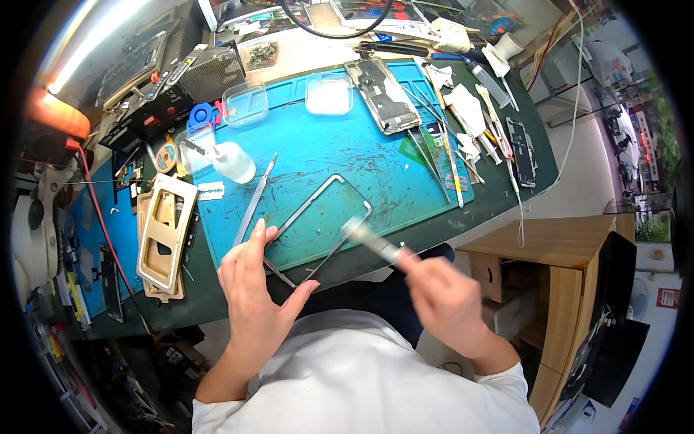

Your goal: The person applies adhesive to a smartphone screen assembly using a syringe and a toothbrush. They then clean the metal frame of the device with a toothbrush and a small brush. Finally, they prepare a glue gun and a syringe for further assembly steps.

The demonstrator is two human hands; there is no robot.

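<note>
A thin rectangular phone frame (311, 193) lies on the blue mat (296, 145) at the bench's front. My left hand (256, 289) grips its near-left end, thumb at the lower corner and fingers along the left side. My right hand (441, 300) is closed on a brush-like tool (387, 247), blurred, whose pale tip is at the frame's right side. A metal spatula-like tool (256, 195) lies left of the frame, near a razor blade (211, 191) and a white plastic bottle (234, 160).
A disassembled phone (382, 94), tweezers and several tools fill the right back. Two clear trays (329, 92) sit at the back. Beige metal fixtures (163, 231) and an orange lamp housing (58, 113) are left. A wooden cabinet (564, 267) stands right of the bench.
</note>
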